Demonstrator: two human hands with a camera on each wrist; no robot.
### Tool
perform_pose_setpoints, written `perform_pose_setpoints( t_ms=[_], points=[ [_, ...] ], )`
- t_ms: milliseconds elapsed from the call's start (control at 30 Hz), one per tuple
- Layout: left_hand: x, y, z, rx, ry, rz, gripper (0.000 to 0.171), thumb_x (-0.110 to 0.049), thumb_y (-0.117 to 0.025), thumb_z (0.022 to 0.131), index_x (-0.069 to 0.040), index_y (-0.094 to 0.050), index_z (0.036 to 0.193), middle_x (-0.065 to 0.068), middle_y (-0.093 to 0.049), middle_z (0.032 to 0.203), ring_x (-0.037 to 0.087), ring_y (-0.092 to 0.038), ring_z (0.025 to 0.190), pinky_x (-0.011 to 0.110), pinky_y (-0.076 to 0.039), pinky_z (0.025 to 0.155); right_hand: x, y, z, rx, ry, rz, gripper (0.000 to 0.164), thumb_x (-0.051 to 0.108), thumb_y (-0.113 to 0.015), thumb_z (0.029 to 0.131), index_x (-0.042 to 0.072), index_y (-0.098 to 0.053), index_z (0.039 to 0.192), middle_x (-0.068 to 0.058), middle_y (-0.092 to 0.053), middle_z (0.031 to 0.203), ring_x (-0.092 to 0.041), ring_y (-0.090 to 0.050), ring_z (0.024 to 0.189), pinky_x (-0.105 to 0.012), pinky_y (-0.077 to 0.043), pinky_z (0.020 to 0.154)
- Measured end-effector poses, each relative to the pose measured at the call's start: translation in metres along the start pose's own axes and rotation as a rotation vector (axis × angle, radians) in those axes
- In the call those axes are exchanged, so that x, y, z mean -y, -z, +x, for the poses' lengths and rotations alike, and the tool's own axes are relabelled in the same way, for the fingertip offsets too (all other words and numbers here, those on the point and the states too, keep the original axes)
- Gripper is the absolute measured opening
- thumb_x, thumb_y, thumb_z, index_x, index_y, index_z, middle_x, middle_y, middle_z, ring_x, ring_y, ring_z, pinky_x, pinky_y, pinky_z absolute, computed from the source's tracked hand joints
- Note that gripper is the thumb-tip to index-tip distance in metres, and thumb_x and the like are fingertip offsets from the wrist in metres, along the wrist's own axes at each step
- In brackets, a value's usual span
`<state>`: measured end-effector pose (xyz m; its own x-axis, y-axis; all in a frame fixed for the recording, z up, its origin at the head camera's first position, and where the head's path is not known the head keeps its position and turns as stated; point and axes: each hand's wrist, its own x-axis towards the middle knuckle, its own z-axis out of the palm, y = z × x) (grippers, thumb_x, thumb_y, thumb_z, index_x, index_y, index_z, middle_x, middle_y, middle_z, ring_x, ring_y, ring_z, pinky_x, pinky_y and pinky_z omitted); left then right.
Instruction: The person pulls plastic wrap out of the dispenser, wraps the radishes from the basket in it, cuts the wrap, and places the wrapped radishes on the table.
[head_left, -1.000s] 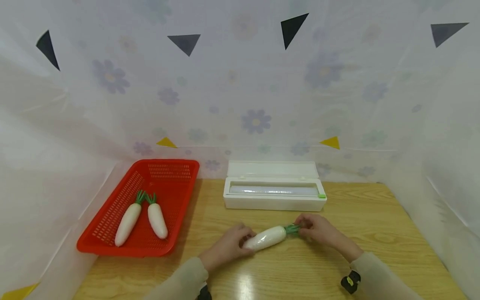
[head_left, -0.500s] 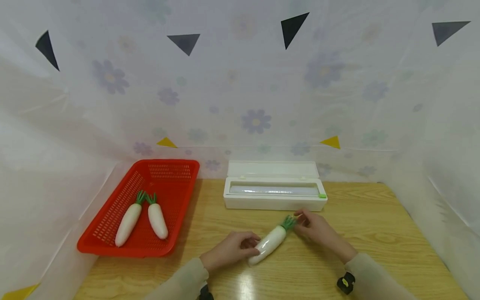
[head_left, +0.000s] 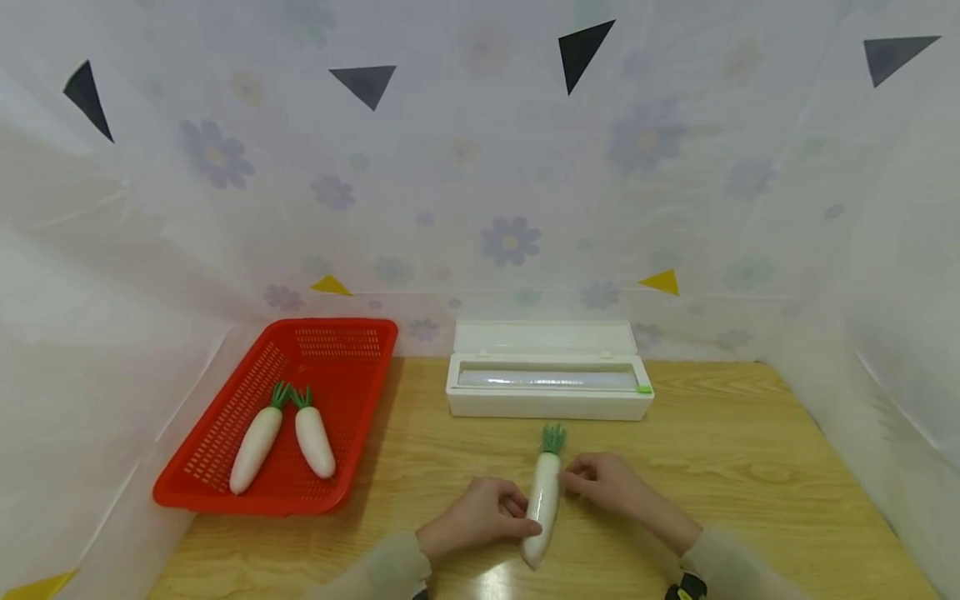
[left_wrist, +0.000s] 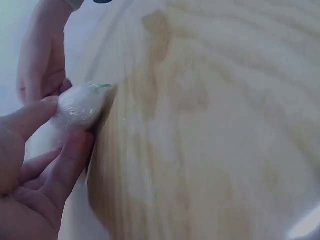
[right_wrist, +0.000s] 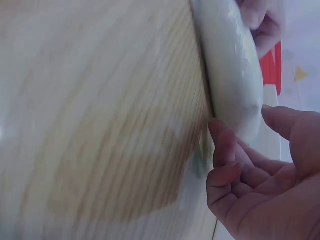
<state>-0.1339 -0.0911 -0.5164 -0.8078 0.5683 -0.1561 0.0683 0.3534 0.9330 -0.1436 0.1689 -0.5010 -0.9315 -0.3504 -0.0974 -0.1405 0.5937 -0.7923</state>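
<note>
A white radish (head_left: 543, 500) with green leaf stubs lies on the table between both hands, leaves pointing away. Its glossy, creased surface looks covered in clear film. My left hand (head_left: 483, 518) grips the lower part, thumb on top; in the left wrist view its thumb and fingers hold the radish (left_wrist: 80, 107) from both sides. My right hand (head_left: 611, 487) is at its right side, below the leaves. In the right wrist view, that thumb and curled forefinger close on either side of the radish (right_wrist: 230, 65). The leaves are mostly hidden there.
A red basket (head_left: 367, 425) at the left holds two more white radishes (head_left: 257, 450). Behind the hands stands a white cling film box (head_left: 551, 406), lid raised, with a film roll (head_left: 547, 380) inside. A flowered curtain (head_left: 450, 192) surrounds the wooden table (head_left: 720, 433).
The radish has turned from lying slantwise to nearly straight ahead, its tip moving nearer me. My right hand has left the leaves and moved left and down to the radish's side.
</note>
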Motion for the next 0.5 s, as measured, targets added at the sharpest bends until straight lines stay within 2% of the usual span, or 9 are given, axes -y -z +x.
perform_pose_setpoints(
  t_ms=[133,333,500],
  points=[
    [0.0,-0.013,0.0,-0.054,0.001,-0.037,0.017,-0.018,-0.088,0.084,-0.008,-0.075,0.087,-0.003,-0.074,0.076,0.005,-0.067,0.068,0.019,-0.054,0.062,0.01,-0.01,-0.002,-0.019,-0.06,0.058,0.034,0.034,-0.071,0.1,0.0,-0.073,0.1,-0.003,-0.072,0.076,-0.016,-0.061,0.063,-0.026,-0.047,0.055],
    [0.004,-0.025,0.0,-0.105,-0.017,-0.081,0.021,-0.019,-0.088,0.084,-0.007,-0.072,0.09,-0.005,-0.072,0.076,0.005,-0.068,0.068,0.02,-0.055,0.063,0.018,-0.023,-0.003,-0.111,-0.121,-0.004,0.042,0.043,-0.076,0.094,0.001,-0.07,0.094,0.001,-0.064,0.067,-0.012,-0.056,0.058,-0.024,-0.043,0.051],
    [0.004,-0.028,-0.002,-0.102,-0.052,-0.087,0.022,-0.018,-0.088,0.085,-0.006,-0.072,0.094,-0.005,-0.072,0.077,0.004,-0.068,0.067,0.02,-0.056,0.063,0.025,-0.027,-0.005,-0.177,-0.148,-0.058,0.041,0.043,-0.081,0.089,0.004,-0.068,0.087,0.002,-0.058,0.064,-0.011,-0.05,0.057,-0.023,-0.038,0.05]
  ],
)
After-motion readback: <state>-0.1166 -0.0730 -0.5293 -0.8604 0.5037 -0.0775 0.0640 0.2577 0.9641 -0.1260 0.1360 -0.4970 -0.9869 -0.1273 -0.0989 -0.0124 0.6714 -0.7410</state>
